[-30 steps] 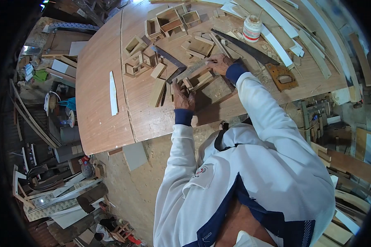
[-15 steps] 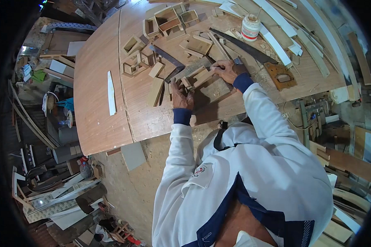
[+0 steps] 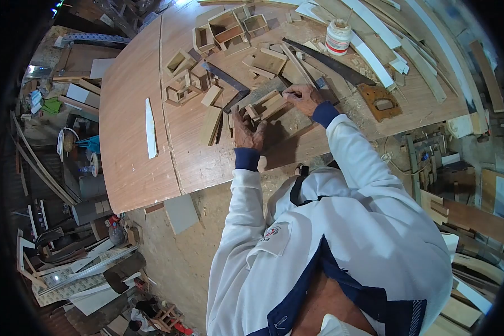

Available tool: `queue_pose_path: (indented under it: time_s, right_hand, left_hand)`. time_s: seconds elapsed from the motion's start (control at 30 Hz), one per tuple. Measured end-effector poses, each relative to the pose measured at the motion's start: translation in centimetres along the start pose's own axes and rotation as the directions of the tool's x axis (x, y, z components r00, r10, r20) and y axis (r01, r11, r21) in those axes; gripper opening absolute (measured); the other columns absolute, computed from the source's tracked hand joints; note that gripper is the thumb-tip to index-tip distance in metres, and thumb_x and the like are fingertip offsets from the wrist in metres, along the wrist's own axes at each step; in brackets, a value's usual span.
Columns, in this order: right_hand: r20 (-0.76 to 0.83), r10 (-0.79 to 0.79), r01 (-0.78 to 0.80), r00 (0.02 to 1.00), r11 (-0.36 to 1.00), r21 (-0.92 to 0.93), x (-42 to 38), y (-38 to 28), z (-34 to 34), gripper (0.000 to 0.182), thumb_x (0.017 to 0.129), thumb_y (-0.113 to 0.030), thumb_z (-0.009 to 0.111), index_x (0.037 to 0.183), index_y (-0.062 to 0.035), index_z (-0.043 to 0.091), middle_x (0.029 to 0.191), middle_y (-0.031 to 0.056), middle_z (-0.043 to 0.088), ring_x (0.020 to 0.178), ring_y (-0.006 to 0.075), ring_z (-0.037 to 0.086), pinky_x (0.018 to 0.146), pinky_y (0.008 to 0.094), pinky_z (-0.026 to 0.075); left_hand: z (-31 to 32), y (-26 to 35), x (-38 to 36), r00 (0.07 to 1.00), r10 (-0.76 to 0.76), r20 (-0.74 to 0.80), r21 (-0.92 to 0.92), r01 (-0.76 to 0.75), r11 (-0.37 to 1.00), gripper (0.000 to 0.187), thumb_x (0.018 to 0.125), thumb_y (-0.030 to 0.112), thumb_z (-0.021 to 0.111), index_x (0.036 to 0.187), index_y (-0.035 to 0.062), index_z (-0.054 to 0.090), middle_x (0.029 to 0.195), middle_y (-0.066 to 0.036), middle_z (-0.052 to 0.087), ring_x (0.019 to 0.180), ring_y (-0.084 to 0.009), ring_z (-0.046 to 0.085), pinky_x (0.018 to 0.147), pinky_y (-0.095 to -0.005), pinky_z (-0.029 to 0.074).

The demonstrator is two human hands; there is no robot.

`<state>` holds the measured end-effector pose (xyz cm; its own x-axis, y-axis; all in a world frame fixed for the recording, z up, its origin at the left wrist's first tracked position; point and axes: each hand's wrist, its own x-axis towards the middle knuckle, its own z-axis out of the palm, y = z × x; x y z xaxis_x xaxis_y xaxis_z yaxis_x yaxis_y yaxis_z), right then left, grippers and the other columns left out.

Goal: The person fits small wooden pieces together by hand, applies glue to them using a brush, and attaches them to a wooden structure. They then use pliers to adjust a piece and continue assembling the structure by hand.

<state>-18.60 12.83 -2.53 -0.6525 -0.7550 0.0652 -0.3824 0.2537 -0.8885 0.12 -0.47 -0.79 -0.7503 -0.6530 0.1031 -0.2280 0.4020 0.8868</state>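
Observation:
A small wooden frame of light strips (image 3: 272, 106) lies on a flat board (image 3: 290, 124) near the table's front edge. My left hand (image 3: 247, 134) grips the frame's left end, its fingers around a short block there. At the opposite end, my right hand (image 3: 303, 99) has its fingertips pinched together; what they hold is too small to make out. A metal try square (image 3: 229, 84) lies just beyond my left hand. Loose wood blocks (image 3: 211, 124) sit to that hand's left. Close to my right hand are a long wood strip (image 3: 298, 63) and a handsaw (image 3: 341, 70).
Several small wooden boxes (image 3: 225, 27) stand at the back of the table (image 3: 130, 112). A white glue jar (image 3: 338, 37) stands beyond the saw, with long strips (image 3: 375, 59) along the right. A white sliver (image 3: 151, 129) lies at left. Scrap wood fills the floor on both sides.
My right hand has shifted slightly left and its fingers have drawn closer together at the frame's end. My left hand stays in nearly the same place.

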Motion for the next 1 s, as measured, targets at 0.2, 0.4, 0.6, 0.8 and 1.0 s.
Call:
queue_pose_path:
  time_s: [0.2, 0.4, 0.6, 0.8, 1.0]
  right_hand:
    - [-0.029, 0.014, -0.013, 0.999, 1.0, 0.022, 0.1, 0.6, 0.3, 0.031, 0.085, -0.033, 0.06, 0.092, -0.0033, 0.068, 0.085, 0.0169, 0.068, 0.08, 0.0332, 0.064, 0.076, 0.0373, 0.05]
    - [0.021, 0.115, -0.116, 0.993, 0.992, 0.052, 0.1, 0.3, -0.3, 0.031, 0.085, -0.031, 0.06, 0.091, -0.0027, 0.068, 0.085, 0.0166, 0.068, 0.077, 0.0298, 0.065, 0.075, 0.0355, 0.05]
    - [-0.004, 0.035, -0.035, 0.999, 0.999, 0.034, -0.2, -0.2, -0.3, 0.03, 0.084, -0.03, 0.061, 0.091, -0.0019, 0.068, 0.083, 0.0148, 0.068, 0.075, 0.0273, 0.065, 0.072, 0.0348, 0.051]
    - [0.021, 0.071, -0.072, 0.997, 0.996, 0.044, -0.2, -0.1, -0.1, 0.031, 0.084, -0.03, 0.061, 0.093, -0.0019, 0.068, 0.083, 0.0155, 0.068, 0.077, 0.0269, 0.065, 0.074, 0.0349, 0.05]
    - [-0.018, 0.015, -0.014, 1.0, 0.999, 0.035, -0.1, 0.4, 0.2, 0.03, 0.084, -0.03, 0.062, 0.094, -0.0014, 0.068, 0.084, 0.015, 0.068, 0.078, 0.0267, 0.065, 0.074, 0.0348, 0.05]
  left_hand:
    - [0.1, -0.2, 0.1, 1.0, -0.008, -0.015, 0.01, 0.009, 1.0, 0.091, 0.074, 0.021, 0.076, 0.141, -0.0048, 0.021, 0.129, -0.025, 0.047, 0.114, -0.0336, 0.053, 0.095, -0.0376, 0.044]
    - [0.1, -0.4, 0.1, 0.999, 0.018, -0.047, 0.065, -0.015, 0.998, 0.088, 0.074, 0.025, 0.077, 0.139, -0.0015, 0.024, 0.124, -0.024, 0.052, 0.11, -0.0331, 0.055, 0.091, -0.0393, 0.046]
    - [0.1, -0.8, 0.1, 0.996, 0.081, -0.047, 0.057, -0.078, 0.995, 0.088, 0.075, 0.025, 0.077, 0.139, -0.0026, 0.023, 0.125, -0.025, 0.051, 0.11, -0.0339, 0.055, 0.092, -0.0396, 0.046]
    - [0.0, -0.1, 0.0, 0.999, 0.041, -0.03, 0.034, -0.04, 0.999, 0.087, 0.075, 0.023, 0.076, 0.139, -0.0024, 0.023, 0.124, -0.025, 0.052, 0.11, -0.0334, 0.055, 0.092, -0.0393, 0.046]
    - [0.1, -1.0, 0.1, 0.998, 0.06, -0.023, 0.013, -0.06, 0.998, 0.086, 0.074, 0.017, 0.076, 0.139, -0.0017, 0.023, 0.125, -0.025, 0.052, 0.11, -0.0331, 0.055, 0.093, -0.0393, 0.046]
